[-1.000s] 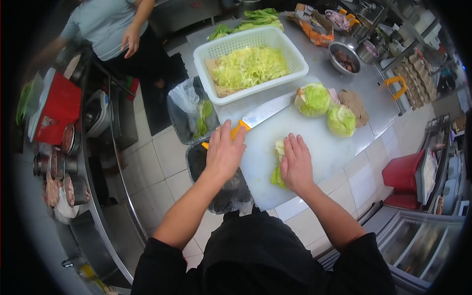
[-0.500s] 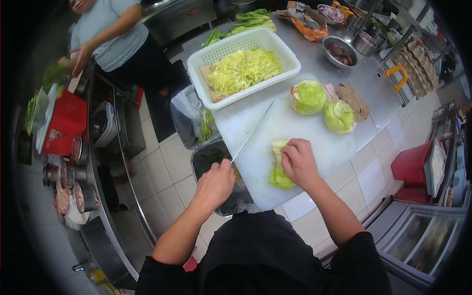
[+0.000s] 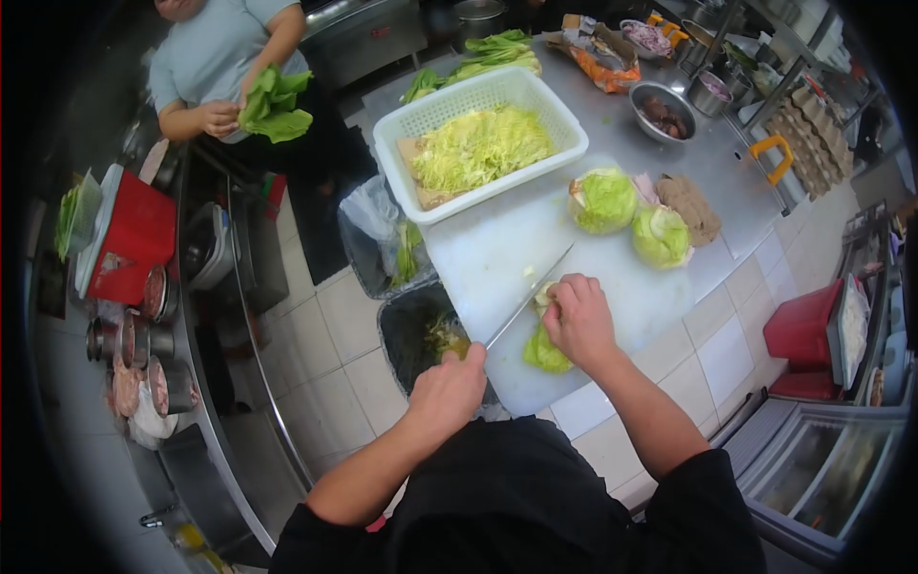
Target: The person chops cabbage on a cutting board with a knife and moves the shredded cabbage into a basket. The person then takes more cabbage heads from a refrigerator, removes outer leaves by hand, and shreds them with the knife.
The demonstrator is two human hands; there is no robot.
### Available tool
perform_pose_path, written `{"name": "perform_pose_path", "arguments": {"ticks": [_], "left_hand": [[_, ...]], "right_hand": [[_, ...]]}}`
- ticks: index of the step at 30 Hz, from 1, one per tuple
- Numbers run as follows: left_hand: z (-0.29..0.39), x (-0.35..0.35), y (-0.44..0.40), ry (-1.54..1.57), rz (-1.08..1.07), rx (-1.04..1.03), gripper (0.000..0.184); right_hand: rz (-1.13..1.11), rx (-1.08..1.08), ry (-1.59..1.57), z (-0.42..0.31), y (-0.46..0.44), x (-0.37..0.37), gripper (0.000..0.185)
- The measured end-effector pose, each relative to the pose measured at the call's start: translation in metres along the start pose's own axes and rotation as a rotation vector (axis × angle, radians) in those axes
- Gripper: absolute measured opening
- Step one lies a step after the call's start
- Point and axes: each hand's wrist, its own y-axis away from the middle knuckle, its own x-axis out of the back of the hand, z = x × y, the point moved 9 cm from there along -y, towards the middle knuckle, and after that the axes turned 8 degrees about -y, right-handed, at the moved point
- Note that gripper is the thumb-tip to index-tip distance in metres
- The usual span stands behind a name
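Observation:
Closed round the handle of a large knife (image 3: 521, 311), my left hand (image 3: 448, 390) is at the near left edge of the white cutting board (image 3: 497, 249). The blade stands on edge against the pale end of a lettuce piece (image 3: 543, 354). My right hand (image 3: 580, 316) presses that piece with bent fingers, just right of the blade. A small pale bit lies beyond the blade. Two lettuce heads (image 3: 603, 201) (image 3: 661, 236) rest at the board's far right. Shredded lettuce (image 3: 483, 148) fills a white perforated basket (image 3: 411, 194) behind the board.
Lined bins (image 3: 387, 330) stand below the board's left edge. At the upper left a person (image 3: 215, 67) holds green leaves (image 3: 275, 103). A metal bowl (image 3: 662, 112), leafy greens and a brown cloth (image 3: 688, 208) are on the steel table.
The left hand first lifted the flat-lying knife by its handle, then brought its blade right onto the lettuce piece. A pale bit has come off. The other person now holds leaves in front.

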Motion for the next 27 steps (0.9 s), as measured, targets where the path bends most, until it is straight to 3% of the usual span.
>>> {"name": "perform_pose_path", "arguments": {"ticks": [2,7,11,14,17,20,27], "left_hand": [[0.009,0.024,0.017,0.005,-0.058,0.01,0.02],[0.006,0.004,0.003,0.004,-0.044,0.03,0.021],[0.016,0.028,0.022,0.054,-0.118,0.017,0.018],[0.007,-0.008,-0.016,0.038,-0.06,-0.041,0.019],[0.013,0.031,0.007,-0.001,-0.084,0.0,0.02],[0.011,0.005,-0.005,0.026,-0.111,-0.03,0.021],[0.009,0.017,0.004,0.022,-0.19,-0.002,0.022]], "right_hand": [[0.007,0.004,-0.003,0.004,0.0,0.002,0.022],[0.016,-0.011,-0.025,0.005,0.001,0.001,0.019],[0.038,-0.017,-0.032,0.006,0.0,0.002,0.02],[0.055,-0.031,-0.063,0.006,0.004,0.002,0.021],[0.073,-0.039,-0.074,0.009,0.005,0.005,0.021],[0.105,-0.034,-0.093,0.009,0.008,0.006,0.021],[0.141,-0.04,-0.096,0.01,0.012,0.008,0.019]]}}
